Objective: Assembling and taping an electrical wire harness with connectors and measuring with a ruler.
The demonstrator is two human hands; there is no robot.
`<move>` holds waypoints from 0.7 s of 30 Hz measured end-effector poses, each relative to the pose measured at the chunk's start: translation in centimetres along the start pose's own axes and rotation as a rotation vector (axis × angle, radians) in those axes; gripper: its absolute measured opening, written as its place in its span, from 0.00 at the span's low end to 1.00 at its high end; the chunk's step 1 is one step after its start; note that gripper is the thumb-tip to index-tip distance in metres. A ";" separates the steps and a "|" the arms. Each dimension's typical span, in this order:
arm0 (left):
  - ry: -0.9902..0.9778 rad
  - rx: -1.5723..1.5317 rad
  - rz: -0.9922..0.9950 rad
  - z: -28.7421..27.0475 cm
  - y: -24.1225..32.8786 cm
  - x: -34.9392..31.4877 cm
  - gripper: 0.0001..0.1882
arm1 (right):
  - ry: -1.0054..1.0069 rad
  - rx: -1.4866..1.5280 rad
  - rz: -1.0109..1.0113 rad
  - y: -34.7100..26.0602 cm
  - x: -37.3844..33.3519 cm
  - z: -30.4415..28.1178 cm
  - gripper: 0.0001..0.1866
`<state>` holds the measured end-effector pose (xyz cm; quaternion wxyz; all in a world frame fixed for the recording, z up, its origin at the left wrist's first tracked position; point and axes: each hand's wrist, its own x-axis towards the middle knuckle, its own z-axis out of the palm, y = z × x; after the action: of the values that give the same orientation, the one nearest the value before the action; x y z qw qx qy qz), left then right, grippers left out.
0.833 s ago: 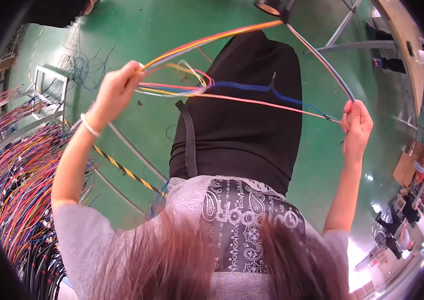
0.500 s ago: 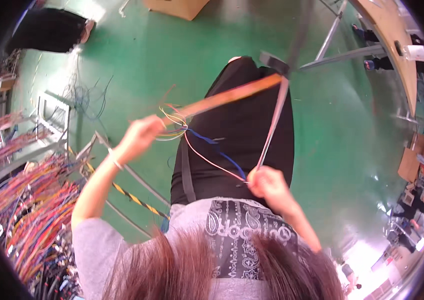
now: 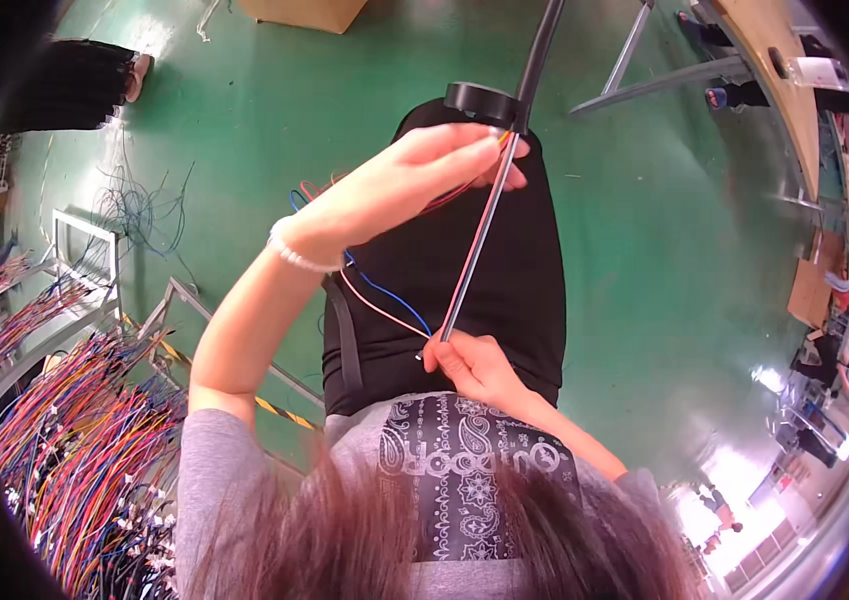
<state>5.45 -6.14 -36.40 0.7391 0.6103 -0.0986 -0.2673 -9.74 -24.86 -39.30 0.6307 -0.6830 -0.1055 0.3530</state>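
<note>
A black-wrapped cable [image 3: 538, 65] comes in from the top, and a black tape roll [image 3: 483, 101] hangs beside its lower end. Loose wires fan out below the wrapping. My left hand [image 3: 430, 175] is at that end, thumb and fingers closed around red and orange wires, which it partly hides. Low over my lap, my right hand [image 3: 473, 362] pinches the ends of a taut bundle of pale and dark wires [image 3: 476, 245]. A blue wire [image 3: 392, 290] and a pink wire also run from beneath my left wrist to my right hand.
Dense bundles of coloured wires [image 3: 95, 430] lie at the lower left beside a metal frame [image 3: 85, 240]. Loose dark wires [image 3: 135, 210] are on the green floor. A cardboard box [image 3: 310, 12] stands at the top; a wooden table [image 3: 780, 90] is at the right. Other people stand at the edges.
My left hand has moved up and right, along the wires to the end of the black wrapping. My right hand has shifted slightly left, still holding its bundle.
</note>
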 end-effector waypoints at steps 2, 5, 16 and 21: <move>-0.079 -0.253 -0.052 0.6 -0.8 0.5 0.20 | 0.013 0.006 -0.059 0.5 -0.1 0.2 0.16; -0.063 -0.651 -0.184 1.8 -1.2 0.8 0.15 | -0.019 -0.080 -0.090 0.9 0.6 0.1 0.14; 0.198 -0.810 -0.228 2.8 1.5 -1.2 0.12 | 0.070 0.241 -0.291 -5.7 15.0 -12.0 0.19; 0.245 -0.760 -0.257 2.3 1.9 -1.4 0.12 | -0.338 0.240 -0.326 -5.5 18.1 -14.3 0.16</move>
<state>3.67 -7.15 -33.80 0.8785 0.3290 0.1727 -0.3003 13.95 -24.46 -41.09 0.7292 -0.5084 -0.2755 0.3660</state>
